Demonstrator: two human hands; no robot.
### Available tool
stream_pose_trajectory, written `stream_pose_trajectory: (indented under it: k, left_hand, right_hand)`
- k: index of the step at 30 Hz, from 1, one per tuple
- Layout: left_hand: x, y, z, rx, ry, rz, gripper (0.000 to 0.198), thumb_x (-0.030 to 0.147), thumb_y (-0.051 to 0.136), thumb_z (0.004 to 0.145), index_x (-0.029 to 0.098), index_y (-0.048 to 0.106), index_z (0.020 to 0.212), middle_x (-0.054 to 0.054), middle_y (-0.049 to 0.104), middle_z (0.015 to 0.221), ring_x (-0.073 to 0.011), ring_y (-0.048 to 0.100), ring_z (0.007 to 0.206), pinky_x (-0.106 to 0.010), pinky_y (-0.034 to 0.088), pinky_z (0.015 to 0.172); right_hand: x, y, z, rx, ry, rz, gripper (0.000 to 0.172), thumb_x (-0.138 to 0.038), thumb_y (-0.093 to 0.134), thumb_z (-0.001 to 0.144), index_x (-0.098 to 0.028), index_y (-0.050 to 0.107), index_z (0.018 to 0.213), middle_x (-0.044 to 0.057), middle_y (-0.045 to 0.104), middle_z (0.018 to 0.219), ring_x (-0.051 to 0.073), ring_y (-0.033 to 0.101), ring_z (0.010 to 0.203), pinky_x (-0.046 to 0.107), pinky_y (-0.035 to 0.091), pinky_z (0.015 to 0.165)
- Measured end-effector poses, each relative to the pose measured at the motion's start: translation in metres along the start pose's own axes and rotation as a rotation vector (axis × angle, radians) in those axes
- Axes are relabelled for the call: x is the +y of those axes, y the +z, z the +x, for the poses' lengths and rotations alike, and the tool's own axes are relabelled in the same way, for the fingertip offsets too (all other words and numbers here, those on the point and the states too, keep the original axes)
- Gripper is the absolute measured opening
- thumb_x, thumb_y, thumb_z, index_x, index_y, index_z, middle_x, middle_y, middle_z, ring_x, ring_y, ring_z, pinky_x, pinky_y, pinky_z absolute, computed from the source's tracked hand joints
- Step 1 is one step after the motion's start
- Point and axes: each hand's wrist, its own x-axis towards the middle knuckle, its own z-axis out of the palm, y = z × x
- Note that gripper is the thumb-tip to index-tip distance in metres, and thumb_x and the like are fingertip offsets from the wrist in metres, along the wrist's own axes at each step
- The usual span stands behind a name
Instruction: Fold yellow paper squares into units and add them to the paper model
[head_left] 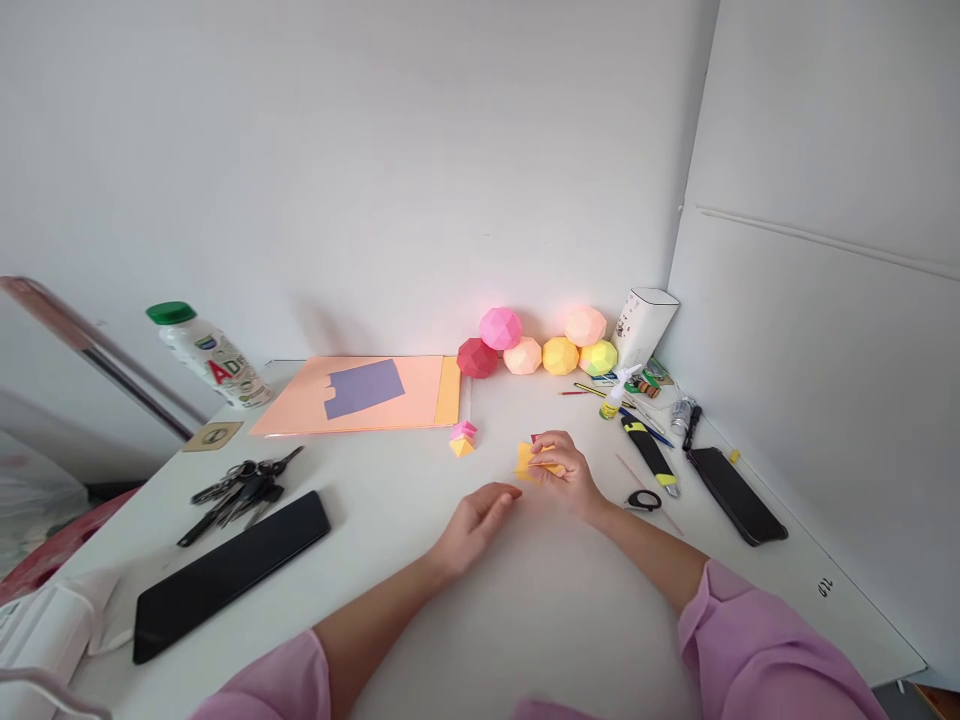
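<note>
Two hands are near each other over the middle of the desk [585, 610]. The right hand [568, 474] pinches a yellow paper piece [523, 458] in its fingertips; the left hand [474, 522] is loosely curled just beside it, and whether it grips anything I cannot tell. A small pink-and-yellow paper form [463, 440] sits beyond them, toward the back edge, where six faceted balls [560, 356] are stacked. A cutter [648, 452] lies toward the right edge, keys [253, 490] toward the left.

Large letters "AD" mark the white plastic bottle with green cap [214, 358]; the white flat surface [570, 600] bears black digits, seemingly "220".
</note>
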Motion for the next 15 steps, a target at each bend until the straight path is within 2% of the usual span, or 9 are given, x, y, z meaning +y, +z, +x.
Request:
stream_pose_trajectory:
  k: [2, 4, 6, 8, 10, 12, 15]
  left_hand:
    - [0.001, -0.005, 0.004, -0.006, -0.103, -0.251, 0.053, 0.051, 0.027, 0.090, 0.016, 0.063, 0.106, -0.011, 0.067, 0.101, -0.0233, 0.063, 0.089, -0.038, 0.046, 0.082]
    - [0.002, -0.011, 0.008, -0.107, -0.120, -0.490, 0.062, 0.058, 0.024, 0.088, 0.015, 0.059, 0.113, -0.014, 0.065, 0.103, -0.0220, 0.065, 0.073, -0.034, 0.048, 0.061]
    - [0.003, -0.015, 0.011, -0.201, -0.138, -0.609, 0.064, 0.061, 0.029, 0.085, 0.012, 0.058, 0.114, -0.016, 0.066, 0.095, -0.0219, 0.065, 0.065, -0.029, 0.044, 0.049]
    - [0.004, -0.017, 0.013, -0.209, -0.165, -0.640, 0.053, 0.055, 0.045, 0.083, 0.012, 0.058, 0.111, -0.013, 0.067, 0.085, -0.0220, 0.065, 0.067, -0.025, 0.042, 0.048]
    - [0.005, -0.016, 0.013, -0.220, -0.200, -0.629, 0.041, 0.047, 0.059, 0.077, 0.012, 0.061, 0.099, -0.008, 0.067, 0.076, -0.0187, 0.064, 0.062, -0.023, 0.042, 0.048]
    - [0.004, -0.013, 0.012, -0.207, -0.216, -0.615, 0.030, 0.042, 0.065, 0.074, 0.013, 0.061, 0.084, -0.004, 0.066, 0.066, -0.0141, 0.060, 0.053, -0.023, 0.041, 0.049]
    - [0.001, -0.009, 0.011, -0.112, -0.207, -0.619, 0.027, 0.041, 0.062, 0.077, 0.015, 0.056, 0.075, 0.000, 0.061, 0.054, -0.0102, 0.054, 0.044, -0.022, 0.041, 0.048]
  right_hand:
    - [-0.013, 0.002, 0.001, -0.052, -0.006, 0.110, 0.012, -0.033, 0.060, 0.082, -0.025, 0.067, 0.077, 0.005, 0.059, 0.092, 0.021, 0.051, 0.099, 0.042, 0.043, 0.089]
    - [-0.023, 0.005, 0.000, -0.110, 0.010, 0.178, 0.013, -0.034, 0.060, 0.082, -0.027, 0.069, 0.078, 0.005, 0.059, 0.096, 0.021, 0.048, 0.107, 0.043, 0.039, 0.095]
    - [-0.030, 0.008, -0.004, -0.176, 0.023, 0.232, 0.013, -0.034, 0.061, 0.082, -0.027, 0.070, 0.076, 0.005, 0.058, 0.106, 0.022, 0.042, 0.116, 0.044, 0.035, 0.100]
    - [-0.032, 0.009, -0.011, -0.239, 0.052, 0.250, 0.012, -0.032, 0.063, 0.081, -0.026, 0.070, 0.073, 0.004, 0.053, 0.117, 0.022, 0.035, 0.124, 0.044, 0.031, 0.102]
    - [-0.032, 0.010, -0.019, -0.301, 0.142, 0.231, 0.009, -0.032, 0.066, 0.078, -0.025, 0.070, 0.073, 0.004, 0.045, 0.129, 0.024, 0.028, 0.129, 0.044, 0.028, 0.104]
    - [-0.031, 0.010, -0.028, -0.336, 0.232, 0.223, 0.010, -0.031, 0.066, 0.077, -0.023, 0.069, 0.071, 0.004, 0.042, 0.131, 0.024, 0.031, 0.127, 0.045, 0.025, 0.105]
    - [-0.027, 0.012, -0.036, -0.227, 0.354, 0.296, 0.009, -0.029, 0.065, 0.077, -0.022, 0.064, 0.073, 0.005, 0.040, 0.131, 0.023, 0.037, 0.123, 0.041, 0.033, 0.101]
